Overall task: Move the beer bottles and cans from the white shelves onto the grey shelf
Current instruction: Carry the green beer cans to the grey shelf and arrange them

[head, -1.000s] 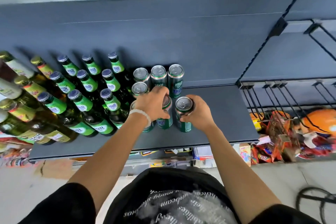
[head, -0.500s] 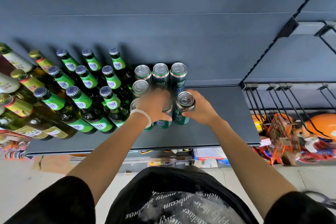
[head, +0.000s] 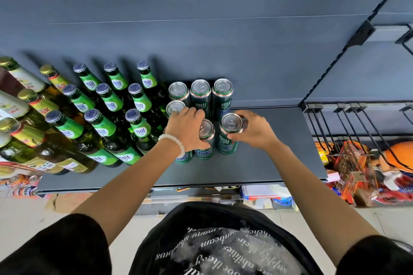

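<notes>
On the grey shelf point(head: 279, 145) stand several green beer cans point(head: 200, 96) in rows and, to their left, several green beer bottles point(head: 111, 100) with blue caps. My right hand point(head: 252, 129) grips the rightmost front can point(head: 230, 131) near its top. My left hand point(head: 187, 127), a white bead bracelet on its wrist, lies over the front cans and holds the middle front can point(head: 206, 134); a third front can under that hand is mostly hidden. The white shelves are not in sight.
Yellow-labelled bottles point(head: 29, 105) crowd the shelf's left end. Right of the cans the shelf surface is bare up to its right edge. Black wire hooks point(head: 357, 123) and snack packets point(head: 366, 176) hang to the right. Goods sit on lower shelves below.
Both hands have pushed their cans farther back on the shelf, toward the back row of cans. The grips look the same.
</notes>
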